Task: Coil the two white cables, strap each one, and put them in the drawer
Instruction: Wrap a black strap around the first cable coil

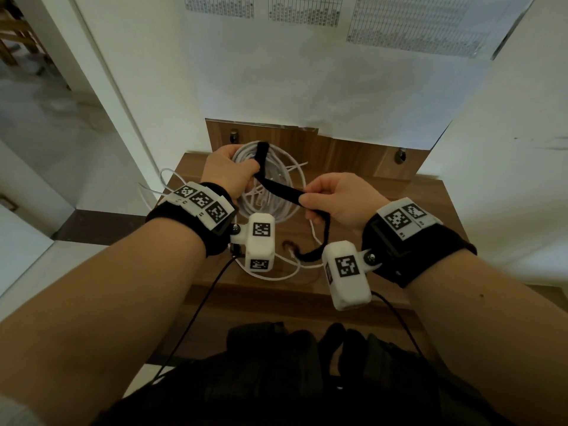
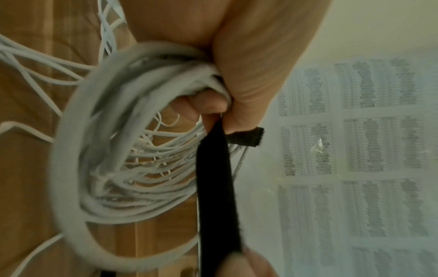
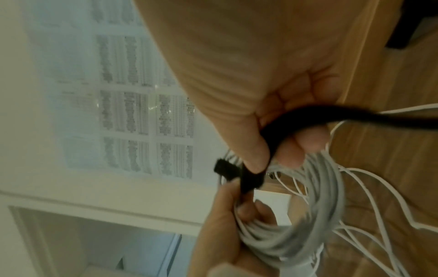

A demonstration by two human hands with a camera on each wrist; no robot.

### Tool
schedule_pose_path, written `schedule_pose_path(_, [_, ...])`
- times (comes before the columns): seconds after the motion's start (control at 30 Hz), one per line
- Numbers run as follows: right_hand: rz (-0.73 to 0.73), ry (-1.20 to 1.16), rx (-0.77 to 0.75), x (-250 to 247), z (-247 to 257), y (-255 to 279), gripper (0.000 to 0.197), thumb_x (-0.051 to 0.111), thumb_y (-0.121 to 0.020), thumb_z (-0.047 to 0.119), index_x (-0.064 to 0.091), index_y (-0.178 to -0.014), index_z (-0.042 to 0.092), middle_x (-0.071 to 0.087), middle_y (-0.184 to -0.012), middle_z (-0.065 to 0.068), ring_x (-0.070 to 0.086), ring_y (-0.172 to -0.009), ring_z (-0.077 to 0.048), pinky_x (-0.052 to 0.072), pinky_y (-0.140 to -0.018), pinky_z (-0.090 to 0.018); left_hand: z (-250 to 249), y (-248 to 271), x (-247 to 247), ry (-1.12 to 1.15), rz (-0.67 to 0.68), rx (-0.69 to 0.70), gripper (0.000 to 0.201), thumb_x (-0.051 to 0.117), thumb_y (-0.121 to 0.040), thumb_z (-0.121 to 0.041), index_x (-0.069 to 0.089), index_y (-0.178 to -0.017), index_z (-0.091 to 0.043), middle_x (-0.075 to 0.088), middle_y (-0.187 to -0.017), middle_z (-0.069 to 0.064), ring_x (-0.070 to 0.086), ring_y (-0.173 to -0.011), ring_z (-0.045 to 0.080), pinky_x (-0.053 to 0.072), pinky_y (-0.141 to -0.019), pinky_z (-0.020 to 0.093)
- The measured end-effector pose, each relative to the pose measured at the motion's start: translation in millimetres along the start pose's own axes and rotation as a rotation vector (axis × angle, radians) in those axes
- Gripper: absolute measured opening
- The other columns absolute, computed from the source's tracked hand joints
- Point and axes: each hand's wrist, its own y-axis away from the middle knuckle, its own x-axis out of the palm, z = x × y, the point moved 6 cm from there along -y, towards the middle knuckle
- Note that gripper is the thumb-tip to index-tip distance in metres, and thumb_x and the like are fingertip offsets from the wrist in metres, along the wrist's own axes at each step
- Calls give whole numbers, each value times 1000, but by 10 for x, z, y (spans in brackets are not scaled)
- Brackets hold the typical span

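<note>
One coiled white cable [image 1: 270, 179] is gathered above the wooden table [image 1: 415, 210], clamped in the left hand [image 1: 229, 173]; the right hand [image 1: 338, 198] pinches a black fabric strap [image 1: 282, 192], not yet fastened. Looser white cable [image 1: 276, 272] lies uncoiled; no drawer shows.

Print on the wall sheets [image 1: 412, 23] too blurred to read, top edge cropped

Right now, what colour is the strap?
Black strap; clearest in the left wrist view.
</note>
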Motion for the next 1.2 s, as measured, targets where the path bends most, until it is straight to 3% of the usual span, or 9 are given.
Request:
schedule_pose_path(0.17, [-30, -239, -40, -65, 51, 22, 10, 64, -91, 10, 67, -100, 14, 69, -70, -5, 59, -61, -18, 54, -69, -31, 133, -80, -172, -158, -40, 7, 20, 62, -83, -9, 65, -102, -10, 61, -68, 3, 53, -38, 7, 45, -40, 18])
schedule_pose_path(0.33, [-42, -552, -112, -125, 212, 75, 13, 56, -94, 5, 68, -97, 3, 63, -64, -8, 55, -54, -17, 51, -57, -24, 336, -102, -333, -227, -108, -24, 28, 62, -82, -10, 65, -110, -11, 64, -82, 10, 56, -55, 21, 47, -51, 27])
schedule_pose_path(0.47, [-36, -812, -175, -202, 338, 102, 27, 38, -95, -2, 64, -102, -3, 70, -78, -16, 64, -67, -24, 56, -69, -34, 416, -95, -422, -267, -126, -22, 29, 63, -81, -14, 66, -110, -14, 68, -90, 11, 61, -70, 26, 55, -68, 37])
schedule_pose_path(0.57, [-61, -904, -236, -219, 395, 96, 45, 29, -82, -19, 62, -109, -4, 71, -91, -20, 67, -79, -29, 57, -84, -40, 395, -96, -377, -247, -78, -22, 27, 63, -84, -17, 65, -110, -15, 67, -81, 9, 60, -56, 20, 53, -54, 29])
schedule_pose_path(0.67, [-145, -928, -334, -280, 435, 66, 41, 41, -82, -23, 62, -109, 0, 72, -94, -16, 69, -85, -27, 56, -84, -37, 329, -76, -296, -204, -6, -1, 22, 64, -87, -22, 64, -108, -14, 67, -75, 5, 55, -42, 8, 46, -42, 20])
schedule_pose_path(0.8, [-342, -1020, -430, -646, 453, 64, 24, 54, -87, -11, 64, -101, 6, 75, -90, -9, 72, -77, -22, 56, -72, -29, 317, -79, -251, -116, 46, -6, 25, 67, -87, -24, 65, -111, -16, 71, -77, 5, 56, -53, 16, 50, -52, 28])
schedule_pose_path(1.0, [-366, -838, -361, -753, 444, 34, 12, 54, -97, 9, 64, -94, 4, 72, -77, -10, 67, -63, -18, 52, -62, -26, 191, -24, -88, -51, 162, 48, 35, 67, -88, -17, 54, -120, -23, 67, -90, 6, 61, -62, 10, 48, -51, 22])
schedule_pose_path(1.07, [-313, -636, -223, -653, 363, -12, 21, 49, -101, 19, 65, -95, 7, 72, -76, -7, 64, -60, -15, 50, -61, -24, 137, -21, -5, -94, 227, 51, 43, 68, -87, -23, 47, -124, -26, 66, -92, 6, 60, -57, 10, 49, -52, 24])
schedule_pose_path(1.2, [-213, -45, -50, -501, 286, -54, 28, 46, -102, 23, 70, -89, 14, 61, -63, 7, 49, -45, 2, 37, -52, -9, 10, 14, 153, -206, 339, 62, 49, 66, -88, -33, 52, -129, -9, 66, -77, 2, 55, -48, 8, 47, -50, 24])
